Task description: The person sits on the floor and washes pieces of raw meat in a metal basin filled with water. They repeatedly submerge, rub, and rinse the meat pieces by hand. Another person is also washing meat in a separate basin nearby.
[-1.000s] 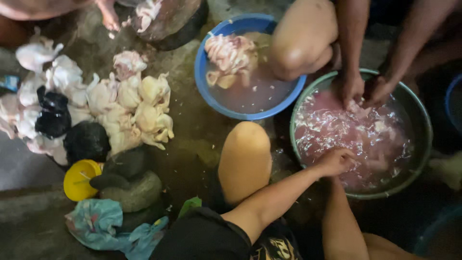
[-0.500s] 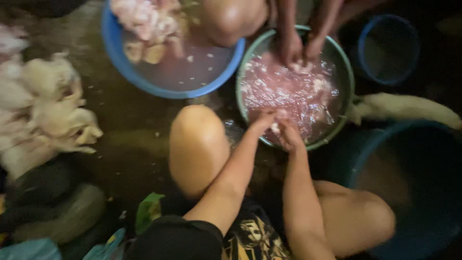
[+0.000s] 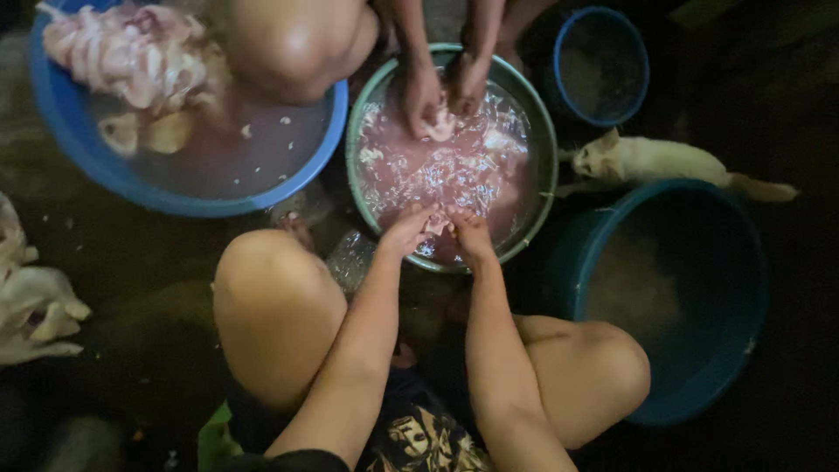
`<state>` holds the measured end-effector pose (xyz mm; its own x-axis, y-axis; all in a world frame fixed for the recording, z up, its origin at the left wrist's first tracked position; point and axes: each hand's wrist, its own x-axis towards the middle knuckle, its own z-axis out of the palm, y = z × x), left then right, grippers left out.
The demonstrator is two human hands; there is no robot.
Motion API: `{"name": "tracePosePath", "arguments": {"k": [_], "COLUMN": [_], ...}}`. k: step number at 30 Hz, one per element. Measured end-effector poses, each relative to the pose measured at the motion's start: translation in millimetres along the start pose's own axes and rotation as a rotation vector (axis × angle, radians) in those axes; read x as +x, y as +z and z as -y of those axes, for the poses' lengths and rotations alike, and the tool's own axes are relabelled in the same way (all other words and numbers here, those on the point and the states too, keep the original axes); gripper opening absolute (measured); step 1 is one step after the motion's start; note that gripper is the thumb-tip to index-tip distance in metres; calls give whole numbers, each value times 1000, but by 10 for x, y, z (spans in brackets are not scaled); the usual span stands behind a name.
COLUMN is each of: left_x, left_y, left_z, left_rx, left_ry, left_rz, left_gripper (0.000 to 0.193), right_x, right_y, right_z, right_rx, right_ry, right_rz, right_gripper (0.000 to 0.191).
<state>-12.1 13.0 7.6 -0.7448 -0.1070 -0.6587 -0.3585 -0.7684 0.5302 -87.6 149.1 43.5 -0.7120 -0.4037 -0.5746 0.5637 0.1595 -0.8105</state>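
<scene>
Meat (image 3: 434, 224), wet, soft and probably slippery, sits pinched between left hand (image 3: 407, 230) and right hand (image 3: 470, 232), pressed together at the near rim of the basin (image 3: 546, 140); gripping its thicker part seems safest.

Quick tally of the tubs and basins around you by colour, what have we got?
Blue basin holding chicken pieces: 1
Green-rimmed basin of pinkish water, with the left hand and right hand at its near edge: 1
Small blue bucket: 1
Large blue tub: 1
By colour: blue 3, green 1
Total: 4
</scene>
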Motion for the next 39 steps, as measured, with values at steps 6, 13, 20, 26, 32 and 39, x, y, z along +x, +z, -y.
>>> {"name": "tracePosePath", "arguments": {"k": [6,13,20,26,32,39], "left_x": [170,199,174,377,351,305], "left_y": [19,99,105,27,30,87], "left_z": [126,88,97,199,193,200], "left_rx": [-115,-51,346,107,49,250], "left_ry": [215,165,257,430,393,630], "left_rz": [-172,-289,-493,-431,-427,-490], "left_gripper": [21,22,31,31,32,27], "right_x": [-40,30,201,215,247,281], "right_y": [117,130,88,107,112,108], "right_z": [-89,-300,-527,-537,-564,-630], "right_rx": [202,-148,-149,-116,-226,-267], "right_ry": [-99,-205,-147,-189,-326,-370], "right_rz": [-90,13,82,108,85,22], "right_gripper": [43,57,46,41,33,30]}}
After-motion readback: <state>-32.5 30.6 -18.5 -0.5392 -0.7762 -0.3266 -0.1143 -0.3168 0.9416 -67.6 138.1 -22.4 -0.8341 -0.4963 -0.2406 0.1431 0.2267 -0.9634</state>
